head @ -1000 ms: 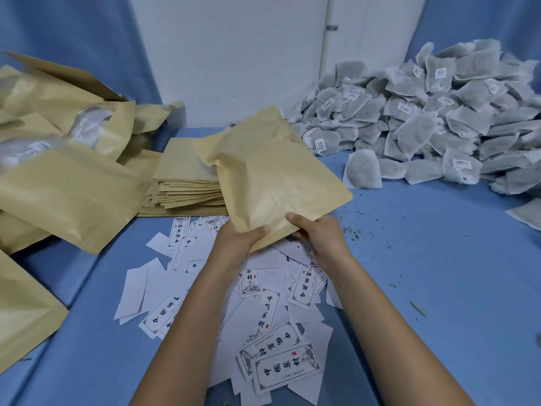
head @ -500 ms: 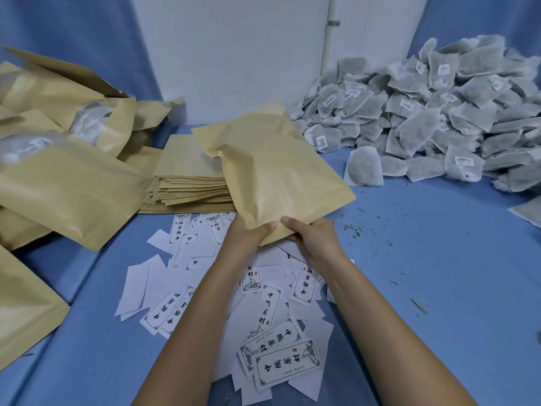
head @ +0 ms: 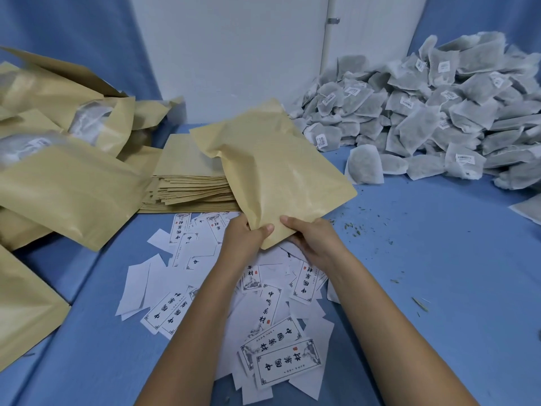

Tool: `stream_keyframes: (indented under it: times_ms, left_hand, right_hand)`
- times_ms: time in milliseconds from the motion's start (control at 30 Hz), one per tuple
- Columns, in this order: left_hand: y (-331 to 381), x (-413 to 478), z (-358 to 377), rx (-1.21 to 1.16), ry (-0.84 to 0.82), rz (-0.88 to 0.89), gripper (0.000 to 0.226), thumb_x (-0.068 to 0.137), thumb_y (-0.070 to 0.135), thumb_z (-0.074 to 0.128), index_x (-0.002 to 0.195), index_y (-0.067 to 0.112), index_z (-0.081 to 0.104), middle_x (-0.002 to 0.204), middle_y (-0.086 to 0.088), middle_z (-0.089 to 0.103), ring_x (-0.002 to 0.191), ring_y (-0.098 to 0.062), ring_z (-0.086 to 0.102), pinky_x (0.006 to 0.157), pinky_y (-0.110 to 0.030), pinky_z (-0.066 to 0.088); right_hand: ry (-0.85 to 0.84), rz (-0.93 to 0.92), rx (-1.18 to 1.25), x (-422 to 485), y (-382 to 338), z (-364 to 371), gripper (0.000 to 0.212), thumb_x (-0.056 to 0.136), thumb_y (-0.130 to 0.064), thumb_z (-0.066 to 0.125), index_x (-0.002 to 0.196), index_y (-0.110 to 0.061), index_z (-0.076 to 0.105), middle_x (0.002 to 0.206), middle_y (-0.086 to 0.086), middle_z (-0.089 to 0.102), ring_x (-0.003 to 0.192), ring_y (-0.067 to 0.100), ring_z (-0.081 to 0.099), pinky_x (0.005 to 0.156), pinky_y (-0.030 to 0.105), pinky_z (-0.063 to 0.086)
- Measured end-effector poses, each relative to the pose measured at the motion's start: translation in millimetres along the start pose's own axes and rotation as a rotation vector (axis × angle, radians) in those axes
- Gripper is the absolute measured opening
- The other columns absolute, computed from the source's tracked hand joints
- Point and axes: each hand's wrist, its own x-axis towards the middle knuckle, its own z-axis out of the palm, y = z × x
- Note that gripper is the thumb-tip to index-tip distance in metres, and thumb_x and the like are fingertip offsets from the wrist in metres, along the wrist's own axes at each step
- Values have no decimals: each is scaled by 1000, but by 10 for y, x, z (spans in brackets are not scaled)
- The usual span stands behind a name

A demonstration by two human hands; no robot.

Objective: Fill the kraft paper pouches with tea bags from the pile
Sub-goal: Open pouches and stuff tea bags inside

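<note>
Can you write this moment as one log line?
left grip: holds pouch | right grip: holds pouch | tea bags: piled right | labels: below

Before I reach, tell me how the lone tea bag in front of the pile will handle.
That lone tea bag looks light and soft: thin mesh, bulging fill, so it likely squashes when gripped. Propped upright, it would probably flop at a nudge. Green crumbs on the table suggest it may shed.

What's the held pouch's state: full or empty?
Cannot tell: pouch bulges slightly, but no mouth or contents show; left hand and right hand pinch its near edge.
</note>
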Motion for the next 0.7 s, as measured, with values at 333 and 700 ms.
stream_keyframes:
  times_ms: [333, 700]
  left_hand:
    - [29, 21, -89, 54, -9, 6, 15, 90, 16, 63, 103, 19, 57, 86, 10, 61, 76, -5, 56, 60, -23, 40]
    - [-33, 100, -213, 26, -107, -40, 34, 96, 13, 52, 130, 15, 50, 118, -3, 62, 116, -23, 55, 102, -35, 41]
  right_hand:
    - [128, -98, 67, 39, -122, -133, 7, 81, 3, 67, 78, 4, 61, 76, 14, 66, 73, 28, 62, 82, 36, 52]
    - [206, -146, 198, 37, -225, -189, 11, 88, -7, 63, 77, -6, 60, 60, -2, 64, 51, 10, 61, 49, 21, 50]
